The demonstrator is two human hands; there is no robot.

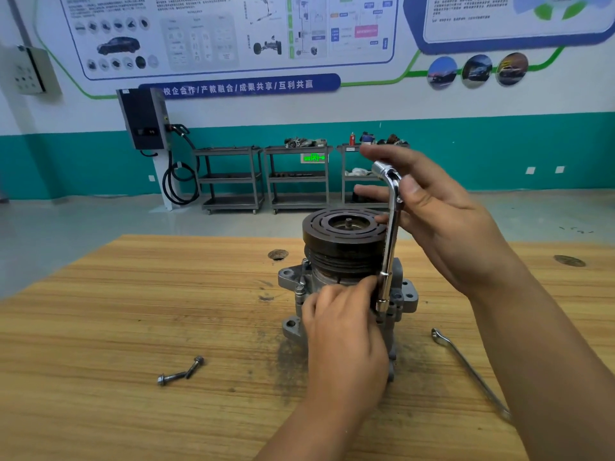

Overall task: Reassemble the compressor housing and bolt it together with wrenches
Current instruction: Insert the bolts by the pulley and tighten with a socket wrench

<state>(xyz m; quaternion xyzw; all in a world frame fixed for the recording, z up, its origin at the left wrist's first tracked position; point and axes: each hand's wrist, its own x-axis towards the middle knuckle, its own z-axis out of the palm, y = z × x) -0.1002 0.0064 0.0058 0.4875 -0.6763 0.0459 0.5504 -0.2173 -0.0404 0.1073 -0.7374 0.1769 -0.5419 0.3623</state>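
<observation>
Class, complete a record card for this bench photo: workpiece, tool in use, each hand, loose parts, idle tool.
Workpiece: grey cast-metal compressor with black grooved pulley, on wooden table
Tool in use: chrome L-shaped socket wrench, socket end down
Right hand: pinches wrench's upper bend
Left hand: fingertips at wrench's lower end, grip hidden
Loose parts: two steel flanged bolts
Idle tool: flat steel spanner

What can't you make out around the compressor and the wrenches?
Head view only:
- What the socket wrench tip sits on: hidden by the left hand.
- The compressor near side: behind that hand.
- The flat wrench near end: under the right forearm.
- Small text on the wall poster: blurred.
</observation>
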